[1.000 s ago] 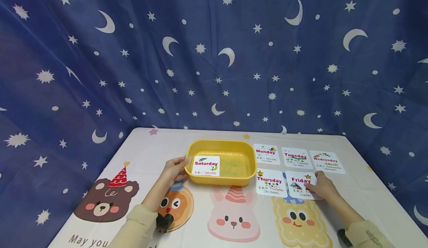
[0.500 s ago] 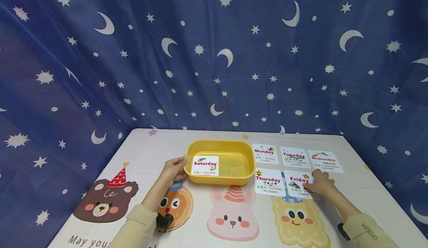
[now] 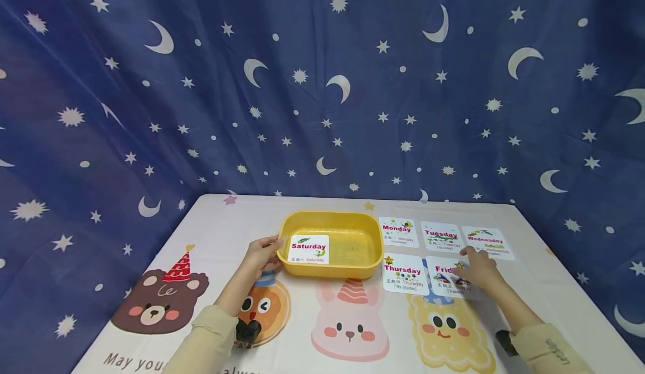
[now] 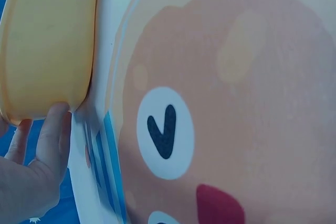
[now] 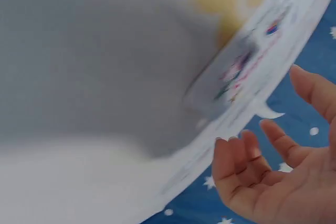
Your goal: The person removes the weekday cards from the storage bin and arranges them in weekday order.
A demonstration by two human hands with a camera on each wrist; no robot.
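Note:
My left hand [image 3: 261,255] grips the left end of a yellow plastic basin [image 3: 375,257]; in the left wrist view its fingers [image 4: 51,135] lie against the end wall. A Saturday card [image 3: 308,249] leans inside at the left. On the right, my right hand [image 3: 480,270] hovers over the right part of the Friday card [image 3: 442,279], hiding some of its print. Seen from the right wrist, the fingers [image 5: 224,166] are loosely bent, with the thumb apart and nothing between them. The Thursday card [image 3: 405,275] lies just left of Friday.
Behind these, Monday [image 3: 398,232], Tuesday [image 3: 441,236] and Wednesday [image 3: 486,243] cards form a row right of the basin. A white cloth with cartoon animals covers the table [image 3: 242,217]. A dark blue curtain [image 3: 302,99] with moons and stars hangs behind it.
My right hand has come off the Friday card's right edge and moved slightly left and up over it. The left hand and the basin have stayed in place.

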